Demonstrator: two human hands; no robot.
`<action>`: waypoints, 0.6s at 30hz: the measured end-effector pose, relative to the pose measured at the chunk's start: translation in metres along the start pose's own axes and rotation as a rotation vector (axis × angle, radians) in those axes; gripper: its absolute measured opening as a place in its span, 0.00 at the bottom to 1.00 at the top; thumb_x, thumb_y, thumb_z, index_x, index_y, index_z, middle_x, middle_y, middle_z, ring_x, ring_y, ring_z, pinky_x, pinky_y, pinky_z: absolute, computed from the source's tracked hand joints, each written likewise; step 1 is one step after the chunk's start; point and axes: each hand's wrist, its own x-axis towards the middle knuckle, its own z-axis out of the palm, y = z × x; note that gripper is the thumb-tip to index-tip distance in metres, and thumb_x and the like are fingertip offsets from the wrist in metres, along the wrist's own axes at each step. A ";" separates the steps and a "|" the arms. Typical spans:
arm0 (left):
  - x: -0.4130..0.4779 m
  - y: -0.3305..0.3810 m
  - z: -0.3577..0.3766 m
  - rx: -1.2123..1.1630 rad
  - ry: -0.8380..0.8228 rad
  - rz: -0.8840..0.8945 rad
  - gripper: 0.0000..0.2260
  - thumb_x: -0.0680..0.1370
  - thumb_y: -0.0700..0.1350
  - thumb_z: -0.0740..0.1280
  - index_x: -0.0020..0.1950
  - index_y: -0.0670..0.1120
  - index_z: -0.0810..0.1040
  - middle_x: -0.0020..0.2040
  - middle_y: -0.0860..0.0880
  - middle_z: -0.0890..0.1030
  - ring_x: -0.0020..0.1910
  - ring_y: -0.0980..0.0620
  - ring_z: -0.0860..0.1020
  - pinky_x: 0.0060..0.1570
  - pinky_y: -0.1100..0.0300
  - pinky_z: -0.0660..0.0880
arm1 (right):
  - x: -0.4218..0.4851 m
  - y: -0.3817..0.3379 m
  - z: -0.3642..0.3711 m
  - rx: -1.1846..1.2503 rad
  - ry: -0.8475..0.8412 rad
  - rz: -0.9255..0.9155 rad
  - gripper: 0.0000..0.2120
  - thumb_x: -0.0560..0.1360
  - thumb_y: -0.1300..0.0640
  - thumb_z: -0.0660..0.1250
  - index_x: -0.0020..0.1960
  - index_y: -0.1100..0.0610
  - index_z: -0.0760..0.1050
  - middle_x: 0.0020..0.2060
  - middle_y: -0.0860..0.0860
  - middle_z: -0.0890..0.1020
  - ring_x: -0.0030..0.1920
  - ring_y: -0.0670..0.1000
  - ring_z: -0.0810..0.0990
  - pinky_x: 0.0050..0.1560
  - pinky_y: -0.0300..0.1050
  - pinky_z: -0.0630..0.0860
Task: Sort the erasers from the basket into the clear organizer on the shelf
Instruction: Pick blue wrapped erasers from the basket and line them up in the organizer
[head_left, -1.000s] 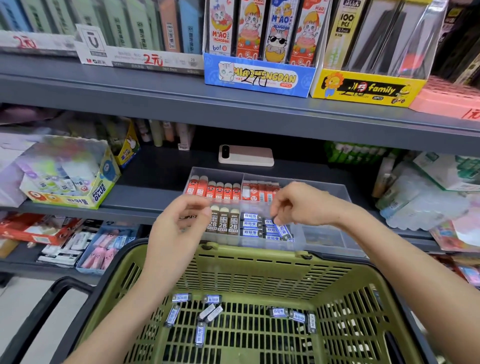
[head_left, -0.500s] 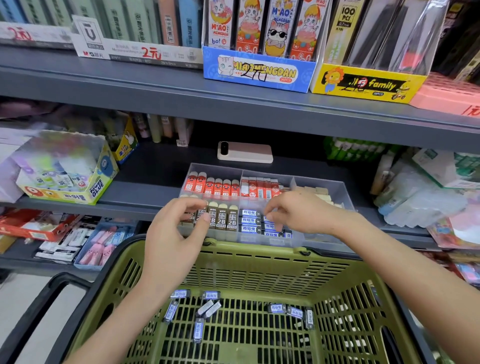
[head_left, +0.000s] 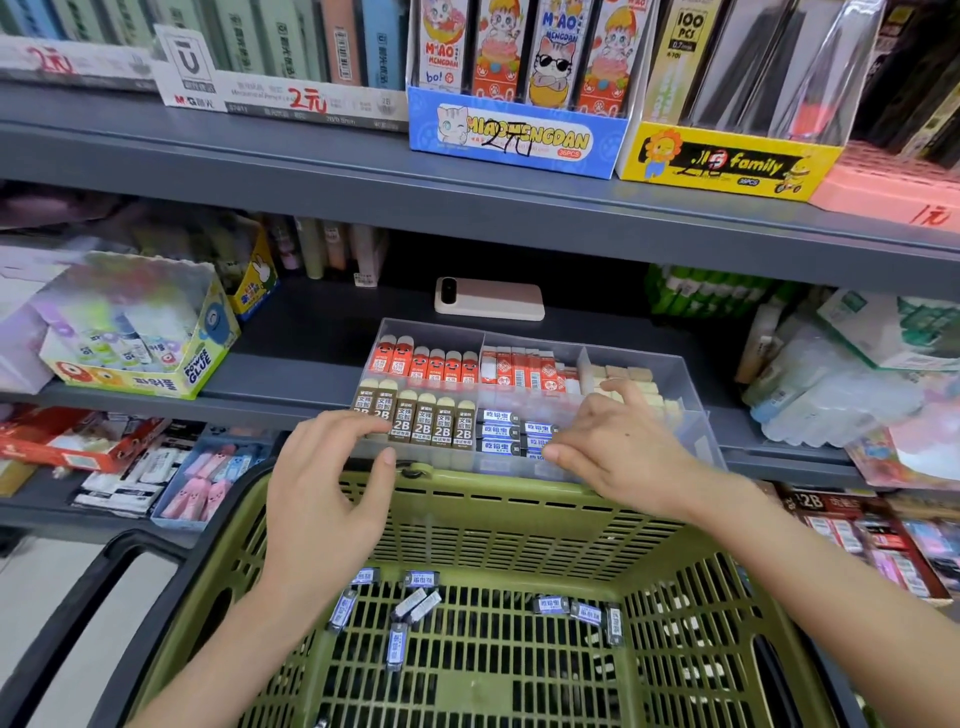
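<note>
The clear organizer stands on the middle shelf, holding rows of red erasers, brown 2B erasers, beige erasers and blue-sleeved erasers. Below it is the green basket, with several more blue-sleeved erasers lying loose on its floor. My left hand hovers at the organizer's front left, fingers apart, fingertips at the brown row. My right hand rests over the blue compartment with spread fingers; its fingertips touch the blue erasers and nothing shows in its grip.
A pink phone lies on the shelf behind the organizer. A glue box stands at the left and plastic-wrapped packs at the right. The upper shelf overhangs. The basket's black handle hangs at the lower left.
My right hand has lowered into the blue compartment and let go of the blue eraser it held. My left hand has dropped to the organizer's front edge.
</note>
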 end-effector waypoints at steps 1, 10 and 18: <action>-0.001 -0.001 0.000 0.008 -0.003 0.005 0.10 0.73 0.42 0.65 0.52 0.41 0.80 0.49 0.50 0.80 0.52 0.50 0.75 0.54 0.65 0.64 | -0.001 -0.001 0.001 0.003 0.012 0.005 0.29 0.77 0.38 0.39 0.40 0.49 0.75 0.33 0.41 0.72 0.46 0.47 0.68 0.66 0.52 0.52; -0.001 -0.005 0.008 0.055 0.000 0.051 0.09 0.72 0.40 0.65 0.50 0.42 0.80 0.49 0.49 0.80 0.52 0.49 0.75 0.55 0.67 0.62 | -0.005 -0.009 0.009 0.062 0.049 0.035 0.19 0.77 0.38 0.55 0.54 0.45 0.79 0.45 0.42 0.82 0.55 0.48 0.71 0.67 0.51 0.48; -0.001 -0.003 0.002 0.062 0.000 0.084 0.09 0.73 0.39 0.64 0.51 0.41 0.80 0.49 0.47 0.81 0.51 0.46 0.76 0.54 0.65 0.63 | -0.023 -0.049 0.005 0.159 0.654 -0.098 0.13 0.74 0.47 0.64 0.44 0.55 0.82 0.37 0.47 0.81 0.41 0.52 0.76 0.50 0.49 0.66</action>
